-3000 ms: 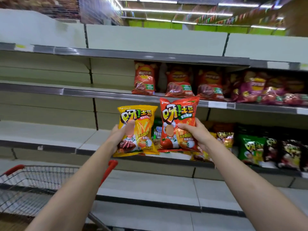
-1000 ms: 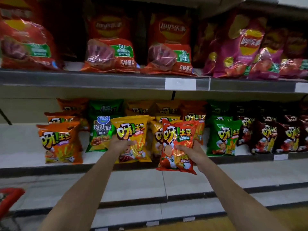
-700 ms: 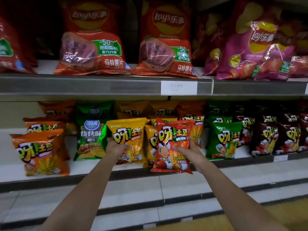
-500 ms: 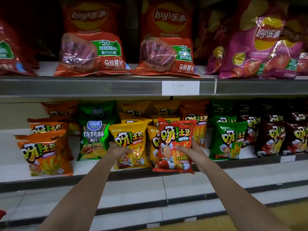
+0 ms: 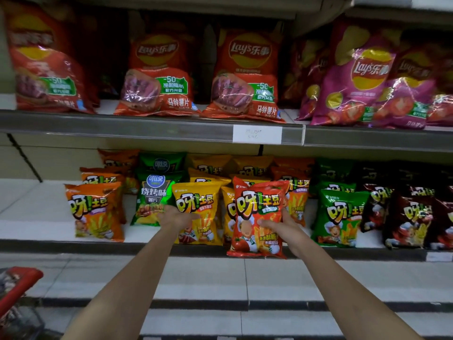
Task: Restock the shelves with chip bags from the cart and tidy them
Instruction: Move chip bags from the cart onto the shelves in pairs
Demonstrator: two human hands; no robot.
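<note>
My left hand (image 5: pixel 175 218) grips a yellow chip bag (image 5: pixel 198 207) by its lower left side; the bag stands upright on the middle shelf (image 5: pixel 36 244), in front of other yellow bags. My right hand (image 5: pixel 277 225) holds a red chip bag (image 5: pixel 255 209) upright, thumb across its front and fingers behind. The red bag's bottom hangs just past the shelf's front edge, in front of yellow and orange bags.
An orange bag (image 5: pixel 94 212) and a green bag (image 5: pixel 153 200) stand left of my hands, green (image 5: pixel 339 218) and dark brown bags (image 5: pixel 414 219) to the right. Large red and purple bags fill the upper shelf (image 5: pixel 147 130). A red-handled cart (image 5: pixel 17 285) is at the lower left.
I came close to the shelves and brought both bags down to the middle shelf. The yellow bag now stands on the shelf; the red bag has edged toward the row.
</note>
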